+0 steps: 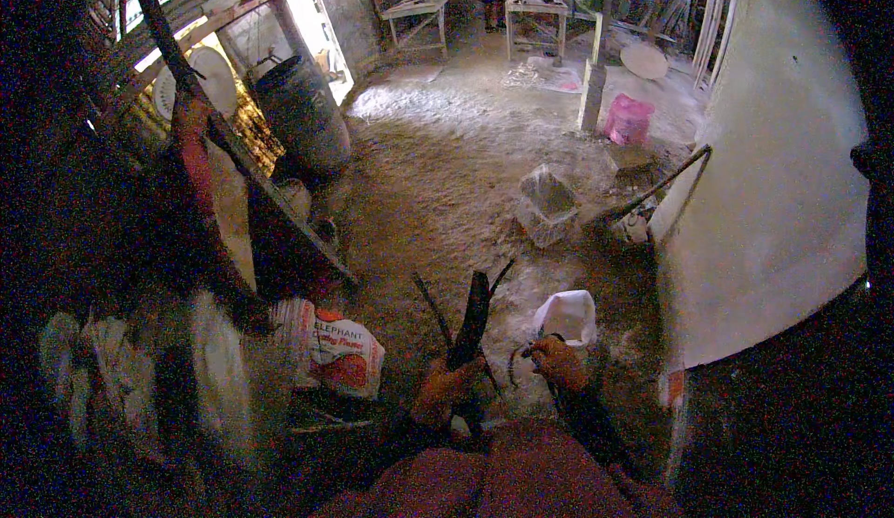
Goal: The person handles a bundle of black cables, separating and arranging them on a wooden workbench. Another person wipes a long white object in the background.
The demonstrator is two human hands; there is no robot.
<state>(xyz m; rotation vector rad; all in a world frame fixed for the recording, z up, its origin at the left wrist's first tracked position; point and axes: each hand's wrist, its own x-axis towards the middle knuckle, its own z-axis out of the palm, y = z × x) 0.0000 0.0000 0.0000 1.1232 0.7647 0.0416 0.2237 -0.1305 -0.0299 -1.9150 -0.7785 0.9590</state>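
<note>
My left hand (445,389) is closed around a dark bundle of thin rods or sticks (473,318) that points up and away from me. My right hand (559,361) sits just to the right of it, gripping a thin curved wire (515,361) that bends toward the bundle. A white plastic container (566,317) lies on the dirt floor right behind my right hand. Both forearms come in from the lower edge over my reddish clothing; the light is dim and details of the bundle are hard to make out.
A printed sack (345,355) stands at my left. Dark slanted timber (223,136) and a dark barrel (303,113) fill the left side. A large pale curved wall (773,192) rises at right. A concrete block (548,203), a pink bag (629,119) and wooden benches (424,6) lie farther off.
</note>
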